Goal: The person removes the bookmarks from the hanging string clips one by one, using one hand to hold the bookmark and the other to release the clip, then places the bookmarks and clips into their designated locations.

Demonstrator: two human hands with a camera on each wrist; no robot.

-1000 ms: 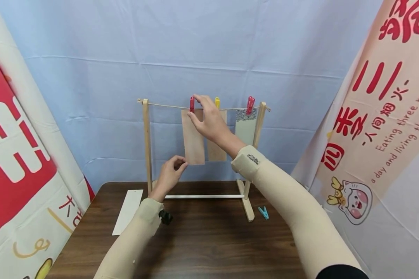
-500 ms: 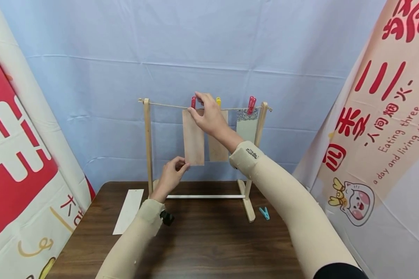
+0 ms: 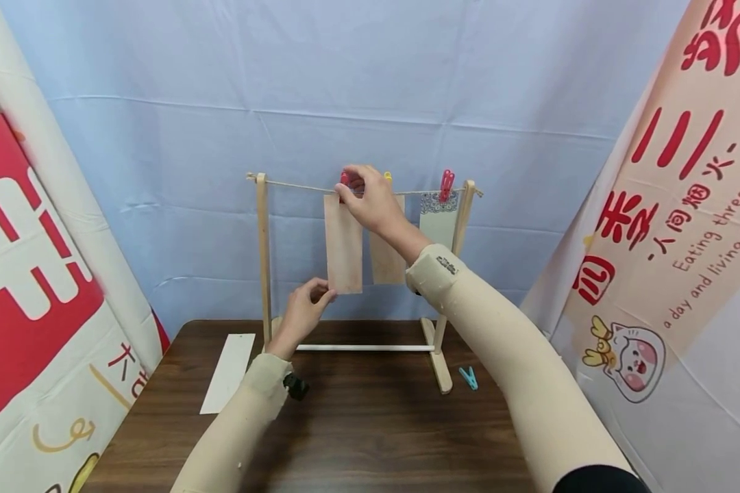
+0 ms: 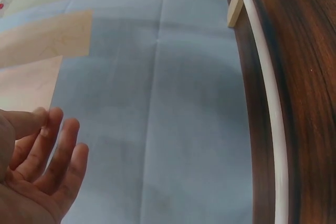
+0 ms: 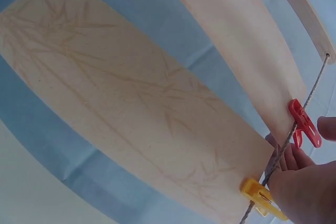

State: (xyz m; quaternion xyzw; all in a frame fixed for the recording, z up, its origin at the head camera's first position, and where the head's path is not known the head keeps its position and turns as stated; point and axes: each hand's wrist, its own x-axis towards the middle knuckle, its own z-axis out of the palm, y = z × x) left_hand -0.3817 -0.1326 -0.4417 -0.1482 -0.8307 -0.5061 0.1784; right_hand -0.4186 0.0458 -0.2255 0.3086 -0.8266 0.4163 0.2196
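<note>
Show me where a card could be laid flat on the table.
Free: the broad table front between the sleeves, and the strip between the white card and rack. Crowded: right of the rack foot, where a blue peg lies, and the string above.

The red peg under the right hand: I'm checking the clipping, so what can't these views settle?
- Head view: the right hand covers most of the red peg; its grip is unclear.
- Right wrist view: fingertips cut off by the edge.
- Left wrist view: left hand cropped; the tan card corner contact is unseen.
</note>
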